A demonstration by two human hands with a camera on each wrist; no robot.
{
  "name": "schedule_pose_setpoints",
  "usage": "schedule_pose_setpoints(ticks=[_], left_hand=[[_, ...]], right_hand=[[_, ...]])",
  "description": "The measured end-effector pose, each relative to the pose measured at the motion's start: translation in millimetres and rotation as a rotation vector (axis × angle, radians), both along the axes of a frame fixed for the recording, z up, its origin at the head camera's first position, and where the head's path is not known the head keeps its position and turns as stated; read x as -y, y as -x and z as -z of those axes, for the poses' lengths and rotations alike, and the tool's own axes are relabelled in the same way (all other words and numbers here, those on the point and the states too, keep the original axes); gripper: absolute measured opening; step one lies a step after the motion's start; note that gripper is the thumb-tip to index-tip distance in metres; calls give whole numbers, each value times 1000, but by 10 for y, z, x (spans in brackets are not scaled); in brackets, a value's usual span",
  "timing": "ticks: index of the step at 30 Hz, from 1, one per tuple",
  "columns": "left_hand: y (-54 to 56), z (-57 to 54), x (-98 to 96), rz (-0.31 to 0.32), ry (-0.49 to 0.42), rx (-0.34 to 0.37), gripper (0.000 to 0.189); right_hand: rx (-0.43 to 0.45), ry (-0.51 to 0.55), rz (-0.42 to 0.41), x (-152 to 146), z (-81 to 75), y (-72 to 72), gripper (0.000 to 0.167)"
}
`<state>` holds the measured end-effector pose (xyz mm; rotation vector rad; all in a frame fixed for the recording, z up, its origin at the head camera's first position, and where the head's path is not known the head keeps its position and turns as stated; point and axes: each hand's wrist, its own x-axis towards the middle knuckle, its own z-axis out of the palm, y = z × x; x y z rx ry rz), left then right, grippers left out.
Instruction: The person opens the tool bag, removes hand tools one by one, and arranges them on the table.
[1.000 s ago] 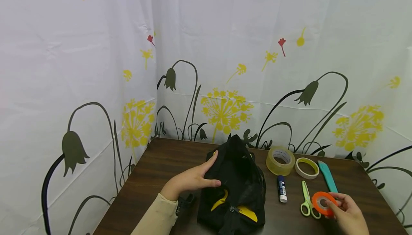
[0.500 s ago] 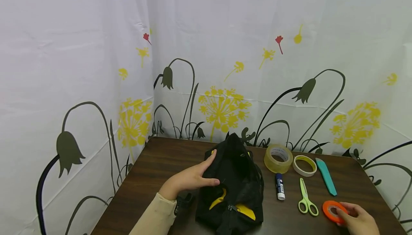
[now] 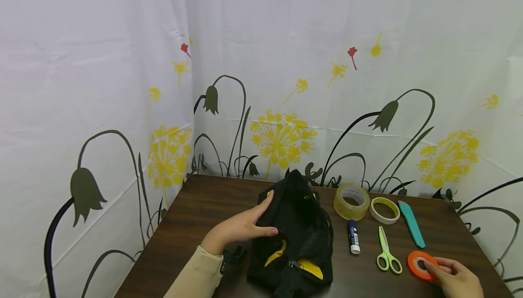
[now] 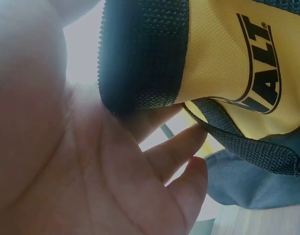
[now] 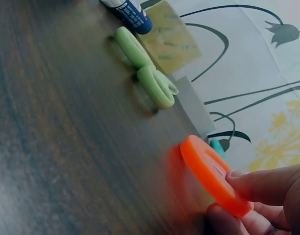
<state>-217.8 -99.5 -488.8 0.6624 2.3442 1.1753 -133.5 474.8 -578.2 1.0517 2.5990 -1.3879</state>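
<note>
A black and yellow zip-top tool bag (image 3: 294, 248) stands open on the table. My left hand (image 3: 241, 227) holds its left side near the opening. In the left wrist view the bag's dark zipper edge (image 4: 145, 54) lies against the palm, and fingers (image 4: 174, 152) pass behind a strap. My right hand (image 3: 457, 280) pinches a roll of orange tape (image 3: 417, 274) at the table's right. The right wrist view has the roll (image 5: 209, 171) tilted, thumb over its face, its lower edge at or near the tabletop; contact is unclear.
Between bag and right hand lie a glue stick (image 3: 353, 236) and green scissors (image 3: 383, 248). Behind them are clear packing tape (image 3: 341, 205), a white tape roll (image 3: 376, 216) and a teal box-cutter-like tool (image 3: 412, 225). A patterned curtain (image 3: 229, 30) hangs behind the table (image 3: 204, 202).
My right hand has moved the orange tape roll a little right and toward me, away from the scissors and teal tool. The left hand stays on the bag.
</note>
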Motion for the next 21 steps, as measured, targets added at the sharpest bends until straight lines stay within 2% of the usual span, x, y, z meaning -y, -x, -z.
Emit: schedule_pose_setpoints(ticks=[8, 11, 15, 21], left_hand=[[11, -2, -10, 9, -3, 2, 110], [10, -6, -10, 11, 1, 0, 110], [8, -9, -1, 7, 0, 0, 110], [15, 2, 20, 5, -4, -1, 110]], right_hand=[[-39, -118, -28, 19, 39, -11, 71], [-34, -190, -56, 4, 61, 12, 70], [-43, -233, -82, 3, 94, 46, 69], [-68, -125, -65, 60, 107, 54, 66]])
